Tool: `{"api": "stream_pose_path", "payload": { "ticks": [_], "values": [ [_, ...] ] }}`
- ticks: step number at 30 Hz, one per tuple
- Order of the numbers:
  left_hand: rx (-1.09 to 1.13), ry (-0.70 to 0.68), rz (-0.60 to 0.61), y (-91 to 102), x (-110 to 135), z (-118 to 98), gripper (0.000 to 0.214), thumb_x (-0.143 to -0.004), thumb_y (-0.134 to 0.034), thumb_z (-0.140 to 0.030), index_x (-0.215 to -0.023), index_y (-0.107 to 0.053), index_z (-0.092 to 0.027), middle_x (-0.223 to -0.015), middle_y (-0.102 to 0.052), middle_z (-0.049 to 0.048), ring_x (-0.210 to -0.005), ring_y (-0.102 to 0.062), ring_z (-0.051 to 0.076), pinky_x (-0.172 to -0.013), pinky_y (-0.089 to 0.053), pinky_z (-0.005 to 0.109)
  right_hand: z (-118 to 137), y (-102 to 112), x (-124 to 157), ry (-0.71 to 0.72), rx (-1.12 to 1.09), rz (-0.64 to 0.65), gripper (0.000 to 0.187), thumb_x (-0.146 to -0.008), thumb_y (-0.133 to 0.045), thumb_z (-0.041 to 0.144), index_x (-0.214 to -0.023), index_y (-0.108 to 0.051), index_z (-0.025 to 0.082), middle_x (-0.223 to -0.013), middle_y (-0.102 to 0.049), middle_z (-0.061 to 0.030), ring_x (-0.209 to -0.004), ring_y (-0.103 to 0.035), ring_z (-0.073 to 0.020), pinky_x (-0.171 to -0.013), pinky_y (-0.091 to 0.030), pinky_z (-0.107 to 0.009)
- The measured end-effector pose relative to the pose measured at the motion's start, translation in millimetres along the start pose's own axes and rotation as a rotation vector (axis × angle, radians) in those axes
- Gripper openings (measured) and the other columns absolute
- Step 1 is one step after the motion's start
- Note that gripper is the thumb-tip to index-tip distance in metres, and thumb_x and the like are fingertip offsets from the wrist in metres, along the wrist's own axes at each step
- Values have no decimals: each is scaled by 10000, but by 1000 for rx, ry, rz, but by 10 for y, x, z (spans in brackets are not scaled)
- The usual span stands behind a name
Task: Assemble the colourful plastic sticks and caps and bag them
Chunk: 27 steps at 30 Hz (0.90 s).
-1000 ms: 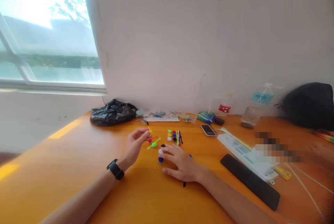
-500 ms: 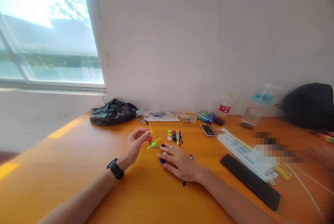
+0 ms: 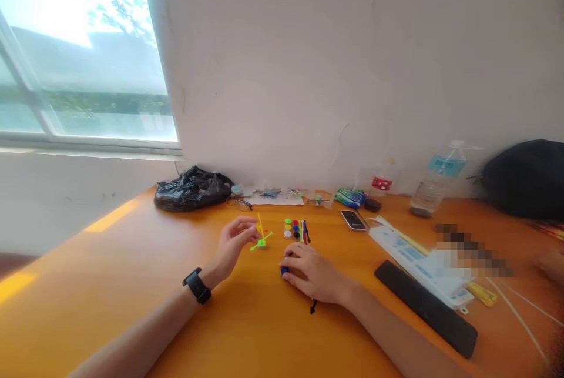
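My left hand (image 3: pixel 232 243), with a black watch on its wrist, is raised a little over the orange table (image 3: pixel 132 284) and pinches a thin yellow stick (image 3: pixel 261 227) that stands nearly upright. Just right of it lies a green stick with a round disc (image 3: pixel 261 242). My right hand (image 3: pixel 309 273) rests on the table with fingers curled over a small blue piece (image 3: pixel 284 270). Beyond both hands lie several small coloured caps (image 3: pixel 291 228) and a bundle of coloured sticks (image 3: pixel 304 231).
A black plastic bag (image 3: pixel 191 188) lies at the wall, with small packets beside it. To the right are a phone (image 3: pixel 353 220), a water bottle (image 3: pixel 434 186), a white board (image 3: pixel 414 254), a black bar (image 3: pixel 425 308) and a dark bag (image 3: pixel 524 178).
My right hand has drawn back toward me and curled its fingers over the blue piece. The yellow stick in my left hand has swung up to nearly upright.
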State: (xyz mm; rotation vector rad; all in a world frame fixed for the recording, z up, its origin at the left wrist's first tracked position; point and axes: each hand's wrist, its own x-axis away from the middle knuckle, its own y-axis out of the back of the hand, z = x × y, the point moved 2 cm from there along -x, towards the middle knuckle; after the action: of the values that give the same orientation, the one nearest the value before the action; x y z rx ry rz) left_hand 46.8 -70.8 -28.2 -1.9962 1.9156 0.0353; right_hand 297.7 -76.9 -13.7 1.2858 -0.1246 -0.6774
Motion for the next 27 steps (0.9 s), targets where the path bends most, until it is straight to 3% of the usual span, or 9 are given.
{"api": "stream_pose_path", "payload": {
  "ticks": [5, 11, 13, 18, 23, 27],
  "values": [
    [28, 84, 37, -40, 18, 13, 305, -822, -832, -365, -1021, -734, -155, -930, -760, 81, -829, -737, 217, -790, -566, 324, -82, 38, 30, -72, 6, -25, 232, -1052, -542, 378, -1073, -732, 245, -1130, -638, -88, -1111, -578, -254, -988, -506, -420],
    [145, 139, 158, -111, 48, 5, 157, -796, -783, -286, -795, -721, -142, -1200, -736, 123, -956, -762, 276, -941, -575, 408, -147, 41, 44, -114, 20, -32, 208, -1039, -557, 367, -1041, -724, 243, -1102, -636, -82, -1092, -573, -258, -960, -508, -427],
    [106, 135, 176, -132, 72, -1, 188, -814, -800, -321, -843, -733, -148, -1164, -744, 120, -968, -762, 282, -942, -577, 414, -153, 49, 43, -129, 33, -35, 200, -1031, -566, 363, -1037, -725, 242, -1083, -642, -81, -1074, -579, -257, -930, -508, -413],
    [-93, 135, 237, -211, 165, -17, 296, -824, -859, -392, -904, -691, -163, -852, -761, 81, -839, -771, 256, -858, -583, 386, -207, 67, 56, -196, 98, -25, 174, -1002, -588, 330, -1038, -729, 234, -1023, -682, -74, -991, -626, -242, -857, -490, -360],
    [-285, -24, 344, -261, 219, -6, 274, -842, -834, -433, -895, -756, -176, -928, -753, 96, -832, -742, 241, -758, -590, 336, -311, 93, 81, -290, 99, -23, 167, -982, -598, 311, -1011, -738, 226, -962, -730, -61, -930, -667, -232, -823, -468, -326],
    [-463, -122, 495, -274, 255, 19, 231, -892, -777, -430, -853, -787, -202, -906, -760, 90, -837, -711, 232, -770, -597, 353, -371, 256, 81, -309, 8, -130, 241, -1013, -546, 370, -991, -736, 224, -936, -730, -47, -842, -648, -201, -753, -450, -308]
  ]
}}
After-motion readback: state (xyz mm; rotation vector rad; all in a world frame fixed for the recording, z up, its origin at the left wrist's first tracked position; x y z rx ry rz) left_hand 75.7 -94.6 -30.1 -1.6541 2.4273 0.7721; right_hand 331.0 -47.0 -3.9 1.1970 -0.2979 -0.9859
